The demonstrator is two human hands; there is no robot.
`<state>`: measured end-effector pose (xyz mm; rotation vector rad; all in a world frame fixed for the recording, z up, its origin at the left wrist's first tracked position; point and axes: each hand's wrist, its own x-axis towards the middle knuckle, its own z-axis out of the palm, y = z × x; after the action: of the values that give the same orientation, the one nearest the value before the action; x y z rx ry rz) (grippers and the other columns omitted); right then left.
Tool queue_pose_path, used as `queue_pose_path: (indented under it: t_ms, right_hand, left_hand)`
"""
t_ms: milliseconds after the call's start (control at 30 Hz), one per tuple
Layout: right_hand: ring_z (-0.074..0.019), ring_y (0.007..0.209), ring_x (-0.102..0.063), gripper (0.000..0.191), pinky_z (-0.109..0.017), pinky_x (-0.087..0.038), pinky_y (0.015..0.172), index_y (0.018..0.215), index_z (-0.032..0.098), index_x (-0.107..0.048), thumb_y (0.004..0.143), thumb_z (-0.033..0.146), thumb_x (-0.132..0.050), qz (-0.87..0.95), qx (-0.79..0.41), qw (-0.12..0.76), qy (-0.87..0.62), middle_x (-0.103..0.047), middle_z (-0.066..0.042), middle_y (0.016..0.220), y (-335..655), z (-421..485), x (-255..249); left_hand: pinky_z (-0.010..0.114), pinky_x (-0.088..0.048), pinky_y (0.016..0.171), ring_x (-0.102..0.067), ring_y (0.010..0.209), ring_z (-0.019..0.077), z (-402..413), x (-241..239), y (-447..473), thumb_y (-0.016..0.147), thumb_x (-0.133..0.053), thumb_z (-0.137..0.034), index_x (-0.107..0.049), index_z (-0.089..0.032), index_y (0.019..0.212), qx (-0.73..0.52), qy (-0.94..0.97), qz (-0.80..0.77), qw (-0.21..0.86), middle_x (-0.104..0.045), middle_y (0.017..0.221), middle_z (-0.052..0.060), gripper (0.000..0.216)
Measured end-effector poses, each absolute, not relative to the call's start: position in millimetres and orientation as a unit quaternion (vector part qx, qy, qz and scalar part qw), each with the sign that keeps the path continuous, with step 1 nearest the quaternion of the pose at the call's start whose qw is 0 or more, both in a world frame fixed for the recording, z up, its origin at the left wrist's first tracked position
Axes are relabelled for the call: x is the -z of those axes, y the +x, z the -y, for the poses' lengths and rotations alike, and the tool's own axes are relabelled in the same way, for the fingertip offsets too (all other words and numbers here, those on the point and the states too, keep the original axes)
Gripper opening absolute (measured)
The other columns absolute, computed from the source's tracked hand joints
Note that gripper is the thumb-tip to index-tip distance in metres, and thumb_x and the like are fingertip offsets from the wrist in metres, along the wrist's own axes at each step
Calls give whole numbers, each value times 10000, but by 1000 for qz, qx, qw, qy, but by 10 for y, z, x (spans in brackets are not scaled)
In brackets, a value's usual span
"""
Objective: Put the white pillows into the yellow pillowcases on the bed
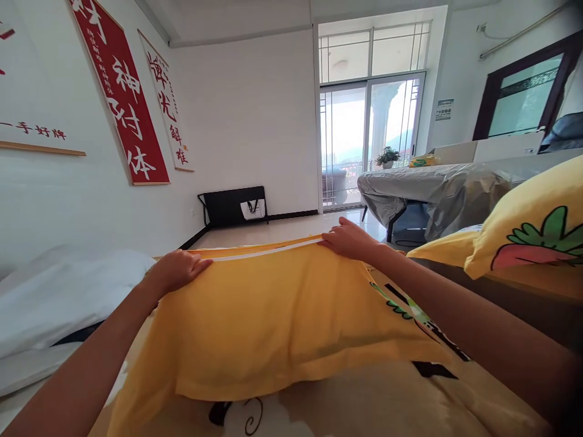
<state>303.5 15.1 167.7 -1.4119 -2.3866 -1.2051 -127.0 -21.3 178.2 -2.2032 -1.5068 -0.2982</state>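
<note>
Stretching across the bed between both hands is a yellow pillowcase (255,321) — soft, matte cloth, roughly rectangular, with a thin white strip along its far edge. The left hand (178,270) has its grip closed on that edge near the left corner, and the right hand (350,240) has its grip closed on it near the right corner. How far the fingers wrap underneath cannot be seen.

Beneath lies a cream bed cover (387,406) with black and green print, mostly hidden by the case. A plump yellow pillow (528,224) with a red-and-green drawing sits to the right, cut off by the frame. A white pillow (59,291) lies to the left. On the wall hangs a red banner (121,91) with white Chinese characters — the lowest reads 体.
</note>
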Motion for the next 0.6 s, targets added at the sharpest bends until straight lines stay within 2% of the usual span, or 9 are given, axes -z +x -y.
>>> queue_pose_path:
  t_ms: [100, 200, 300, 367, 433, 533, 600]
  right_hand:
    - [-178, 641, -591, 457, -339, -270, 756, 771, 154, -666, 979, 371, -322, 754, 445, 136, -465, -699, -88, 689, 3055, -136, -1916]
    - [-195, 705, -604, 447, -346, -272, 762, 763, 146, -656, 976, 340, -315, 749, 431, 167, -474, -700, -100, 728, 3079, -122, -1797]
    - [-211, 773, -621, 425, -362, -298, 825, 801, 148, -659, 968, 362, -332, 795, 322, 106, -503, -709, -114, 821, 3093, -133, -1245]
    - [-231, 849, -629, 419, -383, -311, 890, 843, 151, -665, 963, 389, -343, 816, 204, 69, -536, -708, -128, 881, 3059, -133, -721]
    - [-237, 892, -634, 417, -372, -353, 884, 869, 162, -674, 964, 391, -339, 823, 93, 41, -558, -708, -124, 892, 2991, -113, -206]
    - [-264, 1007, -615, 423, -373, -389, 871, 971, 153, -662, 979, 338, -282, 822, 56, 44, -565, -692, -150, 998, 2905, -66, 285]
    - [-281, 1028, -608, 436, -390, -396, 879, 996, 139, -657, 978, 337, -269, 824, 41, 60, -561, -685, -170, 1013, 2914, -48, 354]
  left_hand:
    - [323, -415, 647, -601, 679, 237, 185, -1979, -1275, 923, -235, -500, -510, -211, 602, 137, -773, 537, 308, -632, 634, 67, 512]
    - [367, -427, 734, -610, 750, 263, 135, -1887, -1269, 928, -222, -455, -545, -196, 655, 141, -773, 520, 335, -636, 675, 96, 496]
    - [393, -426, 773, -615, 796, 281, 48, -1333, -1203, 926, -236, -477, -589, -177, 708, 100, -811, 532, 222, -661, 742, 129, 512]
    - [390, -432, 770, -628, 808, 284, 0, -782, -1101, 930, -251, -471, -619, -165, 735, 84, -825, 544, 127, -684, 775, 146, 517]
    - [351, -448, 749, -650, 783, 256, -22, -238, -975, 935, -276, -428, -646, -176, 717, 72, -833, 543, 75, -705, 760, 122, 498]
    - [320, -455, 770, -664, 856, 227, -34, 268, -864, 963, -205, -365, -676, -193, 799, 91, -835, 542, 19, -729, 866, 100, 527]
    - [324, -461, 771, -665, 857, 232, -44, 322, -889, 961, -209, -392, -673, -194, 800, 110, -833, 543, -5, -727, 866, 101, 530]
